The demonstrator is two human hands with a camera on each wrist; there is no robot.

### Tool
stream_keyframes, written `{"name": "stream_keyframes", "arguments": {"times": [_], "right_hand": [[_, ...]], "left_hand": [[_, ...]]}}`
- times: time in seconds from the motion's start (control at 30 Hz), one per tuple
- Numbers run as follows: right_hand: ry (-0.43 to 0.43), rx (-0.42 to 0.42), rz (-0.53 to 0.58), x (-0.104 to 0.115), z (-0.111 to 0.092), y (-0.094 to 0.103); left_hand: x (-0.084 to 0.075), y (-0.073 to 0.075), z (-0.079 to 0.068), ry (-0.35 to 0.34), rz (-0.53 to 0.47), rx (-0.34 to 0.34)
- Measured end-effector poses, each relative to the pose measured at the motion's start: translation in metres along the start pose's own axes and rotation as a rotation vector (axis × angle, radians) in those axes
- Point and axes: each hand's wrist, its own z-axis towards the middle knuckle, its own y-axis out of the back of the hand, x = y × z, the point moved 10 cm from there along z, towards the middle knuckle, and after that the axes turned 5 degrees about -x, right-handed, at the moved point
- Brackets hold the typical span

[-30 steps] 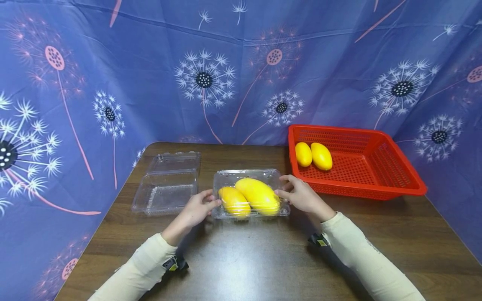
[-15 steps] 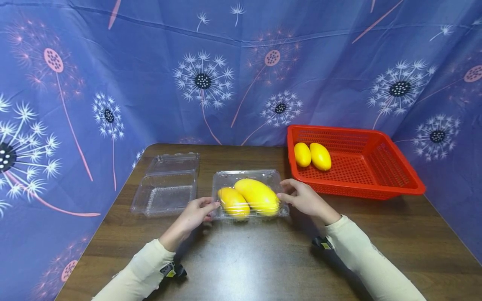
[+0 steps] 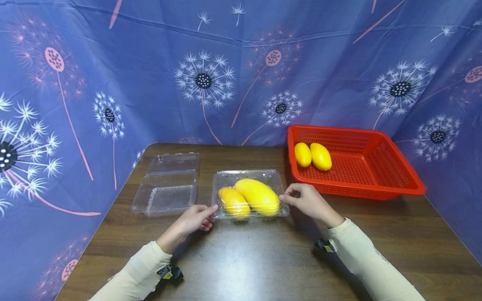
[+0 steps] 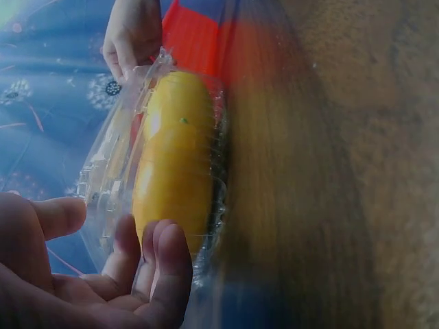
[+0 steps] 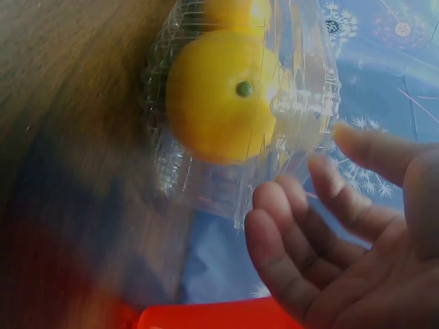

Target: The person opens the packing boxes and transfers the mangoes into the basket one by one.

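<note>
Clear plastic box (image 3: 225,179), see-through, with glints along its front, sits on the wooden desk (image 3: 233,267) near the middle of the head frame. It is oblong, its long axis running left to right. Inside, a large bright yellow mango (image 3: 257,195) lies beside a smaller, more orange mango (image 3: 233,201), both slanting from upper left to lower right. The grip of the left hand (image 3: 193,218) is at the box's lower left corner, that of the right hand (image 3: 309,202) at its right edge. Each is loose, fingers bent, thumb parted from fingertips, holding nothing; whether the thumbs touch plastic I cannot tell.
</note>
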Motion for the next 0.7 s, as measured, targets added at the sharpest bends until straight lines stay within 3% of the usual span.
{"name": "stream_keyframes", "arguments": {"times": [0.43,0.57,0.7], "right_hand": [[0.217,0.097,-0.012,0.018,-0.012,-0.005],[0.243,0.117,-0.049,0.020,-0.016,-0.008],[0.261,0.116,-0.082,0.023,-0.018,-0.009]], "left_hand": [[0.009,-0.015,-0.003,0.042,-0.134,0.184],[0.013,-0.024,-0.006,0.060,-0.254,0.250],[0.014,-0.035,-0.013,0.122,-0.399,0.300]]}}
